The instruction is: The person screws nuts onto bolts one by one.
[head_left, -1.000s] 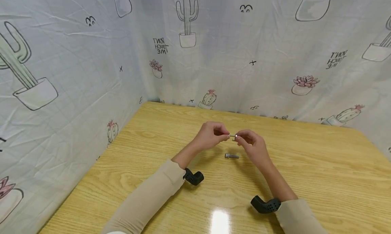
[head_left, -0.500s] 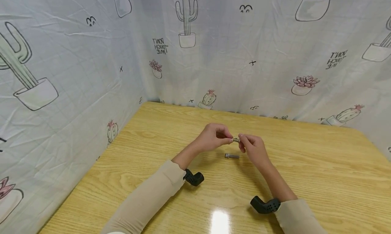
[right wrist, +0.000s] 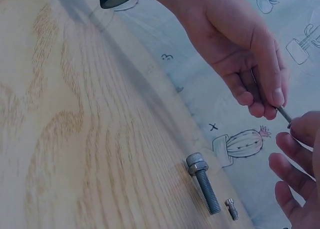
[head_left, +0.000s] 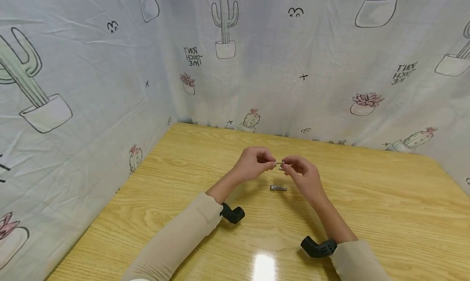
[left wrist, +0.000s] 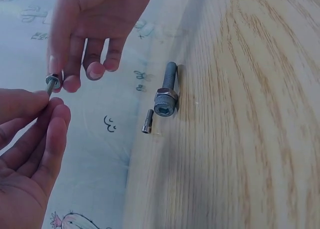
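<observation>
In the head view my left hand pinches the shank of a small metal bolt between thumb and fingers. My right hand holds its other end at the fingertips. The left wrist view shows a wider, ring-like end on this bolt; whether it is a nut or the head I cannot tell. Below the hands a large grey socket-head bolt lies on the table, with a nut up against its head. Beside it lies a second small bolt, partly framed by my hands in the head view.
The hands are above a wood-grain table. A pale curtain with cactus drawings hangs along its back and left sides. A black curved mount sits on the left wrist, and another black mount on the right.
Half a second ago the hands were closer together, with the right one lower. Now they are slightly apart, and the bolt's shank shows between them, much as one second ago.
</observation>
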{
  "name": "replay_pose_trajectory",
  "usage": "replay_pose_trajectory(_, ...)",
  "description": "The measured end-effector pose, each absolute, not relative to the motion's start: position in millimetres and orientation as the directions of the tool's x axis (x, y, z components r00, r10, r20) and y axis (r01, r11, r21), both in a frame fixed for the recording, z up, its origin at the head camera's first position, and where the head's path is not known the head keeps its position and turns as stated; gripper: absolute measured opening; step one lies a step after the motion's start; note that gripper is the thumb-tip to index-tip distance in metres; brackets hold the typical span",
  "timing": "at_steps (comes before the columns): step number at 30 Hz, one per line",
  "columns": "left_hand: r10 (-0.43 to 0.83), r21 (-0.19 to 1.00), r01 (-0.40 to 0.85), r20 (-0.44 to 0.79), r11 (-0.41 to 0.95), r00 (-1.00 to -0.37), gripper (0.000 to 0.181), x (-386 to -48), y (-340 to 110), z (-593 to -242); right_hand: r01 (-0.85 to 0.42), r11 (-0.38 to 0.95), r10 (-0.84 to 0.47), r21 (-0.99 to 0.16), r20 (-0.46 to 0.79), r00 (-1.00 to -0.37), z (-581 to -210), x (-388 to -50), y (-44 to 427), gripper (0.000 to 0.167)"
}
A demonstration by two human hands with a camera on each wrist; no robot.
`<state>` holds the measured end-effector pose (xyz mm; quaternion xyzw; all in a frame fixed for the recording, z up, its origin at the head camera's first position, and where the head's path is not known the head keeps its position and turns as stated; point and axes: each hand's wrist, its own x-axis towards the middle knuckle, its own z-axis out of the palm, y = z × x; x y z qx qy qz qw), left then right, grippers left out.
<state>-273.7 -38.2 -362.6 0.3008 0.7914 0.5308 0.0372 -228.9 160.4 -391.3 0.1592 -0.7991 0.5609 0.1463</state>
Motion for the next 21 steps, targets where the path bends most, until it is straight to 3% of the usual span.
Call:
replay_pose_trajectory(9, 0.543, 0.873, 0.431, 0.254, 0.227, -0.800, 0.004, -274.9, -38.3, -360.3, -0.343, 0.374, -0.062, -0.862, 0.345, -0.936, -382.6, -226.1, 157.4, 0.020)
replay_pose_trajectory(21, 0.599, 0.882, 0.425, 0.230, 0.205, -0.767, 0.004, -275.6, -35.9, -358.4, -0.239, 0.420, -0.043, -0.876, 0.244, -0.969, -380.7, -227.9, 158.1, 0.054)
